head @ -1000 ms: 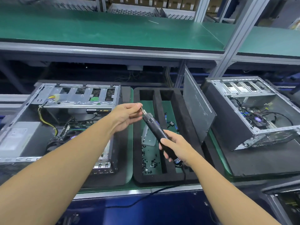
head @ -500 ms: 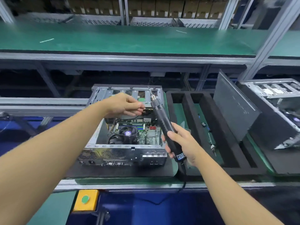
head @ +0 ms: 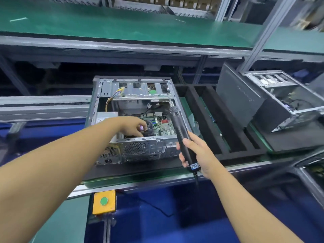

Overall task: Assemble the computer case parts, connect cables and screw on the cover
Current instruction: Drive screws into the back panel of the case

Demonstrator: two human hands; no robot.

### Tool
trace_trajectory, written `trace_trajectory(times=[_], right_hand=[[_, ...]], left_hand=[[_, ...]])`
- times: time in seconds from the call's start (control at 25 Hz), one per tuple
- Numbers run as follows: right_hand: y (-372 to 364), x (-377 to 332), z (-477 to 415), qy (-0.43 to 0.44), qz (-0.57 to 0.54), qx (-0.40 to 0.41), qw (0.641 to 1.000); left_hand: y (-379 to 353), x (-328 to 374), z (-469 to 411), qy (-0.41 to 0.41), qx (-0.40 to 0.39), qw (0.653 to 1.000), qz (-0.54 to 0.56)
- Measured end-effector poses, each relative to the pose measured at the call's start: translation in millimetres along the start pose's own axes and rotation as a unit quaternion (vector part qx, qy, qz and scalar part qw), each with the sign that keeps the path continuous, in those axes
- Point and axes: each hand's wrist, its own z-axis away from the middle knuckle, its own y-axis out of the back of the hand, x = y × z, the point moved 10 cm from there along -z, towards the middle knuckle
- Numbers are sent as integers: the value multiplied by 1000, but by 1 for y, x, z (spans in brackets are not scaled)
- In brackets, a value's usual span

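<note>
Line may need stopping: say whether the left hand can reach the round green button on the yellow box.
Probably yes: the green button lies uncovered; the left hand need only lift out of the open metal case.

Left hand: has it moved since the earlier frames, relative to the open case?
Yes. The left hand has left the tip of the screwdriver by the drive cage and dropped into the open case, nearer the rear panel, at the cooler fan.

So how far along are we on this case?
Done: motherboard and power supply sit inside the open case. In hand: left hand reaches in by the fan; right hand grips the electric screwdriver. Left: the cover is not on; a dark panel leans beside the foam tray.
</note>
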Motion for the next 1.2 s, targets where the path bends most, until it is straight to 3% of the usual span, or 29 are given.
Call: trace_trajectory(times=[0.24,0.32,0.44,0.64,0.76,1.2], right_hand=[[-4,12,15,7,-45,27,999],[-7,14,19,10,-50,25,998],[-15,13,22,19,-43,10,999],[-30,28,30,-11,-54,-17,998],[-35,35,34,-27,-51,-25,998],[-23,16,36,-12,-49,-11,999]], left_hand=[[-5,11,24,-29,-38,997,56],[-11,13,26,2,-74,992,105],[-20,18,29,2,-100,994,35],[-16,31,38,-44,99,992,-70],[-14,28,45,-23,186,978,-96],[0,28,30,26,255,960,-113]])
